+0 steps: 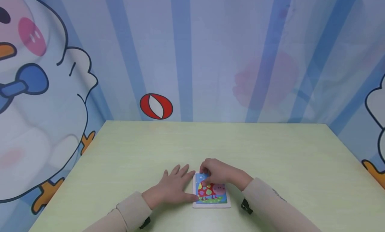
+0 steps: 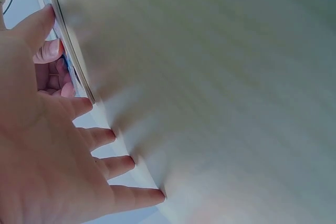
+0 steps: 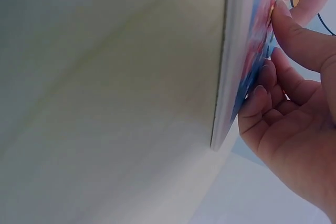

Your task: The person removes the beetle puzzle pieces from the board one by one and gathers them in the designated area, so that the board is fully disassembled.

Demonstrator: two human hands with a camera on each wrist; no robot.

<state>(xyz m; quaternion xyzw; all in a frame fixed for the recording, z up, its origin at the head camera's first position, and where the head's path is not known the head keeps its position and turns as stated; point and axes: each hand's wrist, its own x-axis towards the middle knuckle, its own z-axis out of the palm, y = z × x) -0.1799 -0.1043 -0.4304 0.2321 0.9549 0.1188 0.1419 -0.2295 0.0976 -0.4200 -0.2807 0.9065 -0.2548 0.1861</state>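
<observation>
The picture board (image 1: 212,206) is showing a white border around a blue scene, where a red bug (image 1: 207,191) is wearing yellow and other pale spots, with its pink face (image 1: 219,189) at 3 o'clock and green ground at 6. The table (image 1: 210,142) is carrying a pale yellow-green, faintly grained tone between two beige sleeves (image 1: 267,198). Toward 12 the light-blue backdrop (image 1: 207,58) is bearing darker blue stripes, while a red-and-white ball (image 1: 156,106) is standing out at 11 and a white bird (image 1: 39,115) with blue bow at 10.

Backdrop (image 1: 210,58) bears 1 printed red ball (image 1: 156,106), a cartoon bird (image 1: 45,115), a seemingly pink blotch (image 1: 255,86).
</observation>
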